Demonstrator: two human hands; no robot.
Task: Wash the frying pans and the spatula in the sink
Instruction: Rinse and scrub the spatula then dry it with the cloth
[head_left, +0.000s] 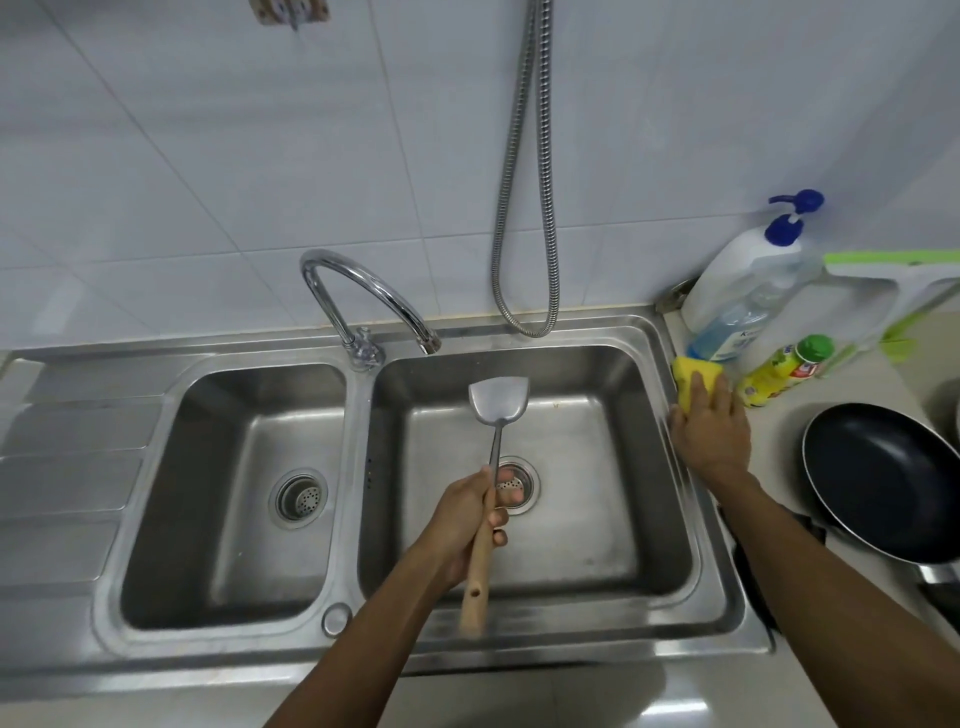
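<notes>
Left hand (467, 514) grips spatula (497, 405) by wooden handle over right basin of sink (571, 330); long axis points away from person, blade far. Right hand (711, 431) flat on sponge (693, 375) at rim, right of blade. 1 pan (883, 467) on counter, nearer right hand.

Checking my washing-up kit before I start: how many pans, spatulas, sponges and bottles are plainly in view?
Frying pan: 1
Spatula: 1
Sponge: 1
Bottles: 2, pump bottle and green-capped bottle
Total: 5
</notes>
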